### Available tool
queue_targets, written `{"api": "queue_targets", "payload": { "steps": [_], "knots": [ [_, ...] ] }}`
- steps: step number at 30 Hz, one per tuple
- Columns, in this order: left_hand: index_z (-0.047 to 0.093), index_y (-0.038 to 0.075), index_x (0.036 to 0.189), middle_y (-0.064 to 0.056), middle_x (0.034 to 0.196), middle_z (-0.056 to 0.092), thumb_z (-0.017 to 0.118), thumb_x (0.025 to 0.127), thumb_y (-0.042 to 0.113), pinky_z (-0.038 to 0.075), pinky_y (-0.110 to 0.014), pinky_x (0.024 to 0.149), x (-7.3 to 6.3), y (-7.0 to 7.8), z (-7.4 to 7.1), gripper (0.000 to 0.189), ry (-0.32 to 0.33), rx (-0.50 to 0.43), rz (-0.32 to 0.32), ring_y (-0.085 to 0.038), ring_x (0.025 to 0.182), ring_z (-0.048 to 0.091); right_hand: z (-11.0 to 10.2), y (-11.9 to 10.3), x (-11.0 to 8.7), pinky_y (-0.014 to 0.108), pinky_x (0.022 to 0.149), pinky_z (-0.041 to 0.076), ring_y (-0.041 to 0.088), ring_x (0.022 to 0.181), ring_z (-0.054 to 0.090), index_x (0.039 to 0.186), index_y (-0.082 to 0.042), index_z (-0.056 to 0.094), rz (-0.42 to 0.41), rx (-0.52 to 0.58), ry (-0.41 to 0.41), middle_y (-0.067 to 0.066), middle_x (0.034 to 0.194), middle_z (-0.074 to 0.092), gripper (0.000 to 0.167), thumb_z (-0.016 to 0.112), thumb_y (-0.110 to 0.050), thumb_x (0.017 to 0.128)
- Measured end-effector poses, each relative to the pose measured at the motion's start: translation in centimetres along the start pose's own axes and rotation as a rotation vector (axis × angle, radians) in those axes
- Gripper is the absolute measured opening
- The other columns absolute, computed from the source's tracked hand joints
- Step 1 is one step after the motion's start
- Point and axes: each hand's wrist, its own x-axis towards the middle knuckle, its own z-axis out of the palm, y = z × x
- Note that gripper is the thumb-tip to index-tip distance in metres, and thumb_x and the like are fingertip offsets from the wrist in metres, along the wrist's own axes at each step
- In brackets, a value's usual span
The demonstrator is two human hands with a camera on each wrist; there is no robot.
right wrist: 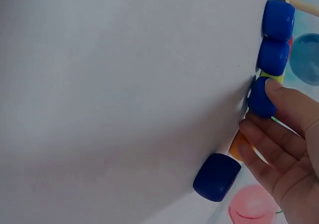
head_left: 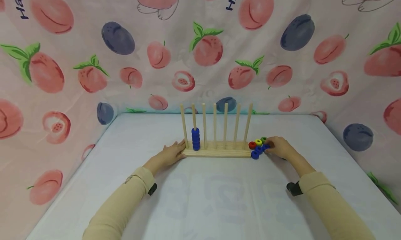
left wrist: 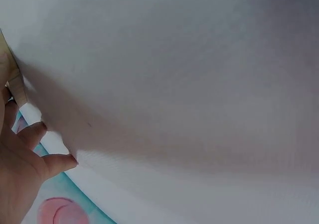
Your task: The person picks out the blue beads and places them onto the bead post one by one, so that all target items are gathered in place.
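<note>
A wooden bead frame with upright pegs stands on a pale base (head_left: 216, 152). A stack of blue beads (head_left: 195, 139) fills the lower part of its second peg from the left; the other pegs are bare. My left hand (head_left: 170, 154) rests its extended fingers against the base's left end. Off the right end, my right hand (head_left: 280, 148) pinches a blue bead (right wrist: 261, 97) between thumb and fingers, low at the table. Two more blue beads (right wrist: 278, 20) sit in line beside it, toward the base. An orange bead (right wrist: 236, 147) shows partly behind the right fingers.
Red (head_left: 252, 145), yellow (head_left: 258, 142) and green (head_left: 264, 139) beads lie just behind the blue ones. Another blue bead (right wrist: 217, 177) sits apart, near the right hand's outer fingers. A fruit-print cloth (head_left: 206, 76) hangs behind the white table (head_left: 213, 198).
</note>
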Motion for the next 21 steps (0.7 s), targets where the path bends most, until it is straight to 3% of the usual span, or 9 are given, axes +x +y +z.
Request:
{"api": "queue_targets", "payload": {
  "steps": [7, 21],
  "knots": [
    [0.029, 0.003, 0.146, -0.013, 0.156, 0.018, 0.049, 0.098, 0.029, 0.016, -0.076, 0.102, 0.1, 0.0, 0.0, 0.058, 0.000, -0.008, -0.011, -0.045, 0.139, 0.025, -0.8, 0.5, -0.4, 0.050, 0.082, 0.052, 0.039, 0.092, 0.064, 0.107, 0.013, 0.061, -0.028, 0.041, 0.030, 0.027, 0.098, 0.067, 0.033, 0.068, -0.008, 0.083],
    [0.030, 0.003, 0.146, -0.011, 0.156, 0.019, 0.047, 0.099, 0.032, 0.015, -0.076, 0.102, 0.2, -0.2, 0.6, 0.058, 0.037, -0.003, 0.000, -0.044, 0.139, 0.024, -1.2, -0.4, -0.8, 0.051, 0.083, 0.053, 0.038, 0.091, 0.065, 0.110, 0.014, 0.060, -0.074, 0.075, 0.101, 0.029, 0.101, 0.066, 0.034, 0.066, -0.009, 0.086]
  ]
}}
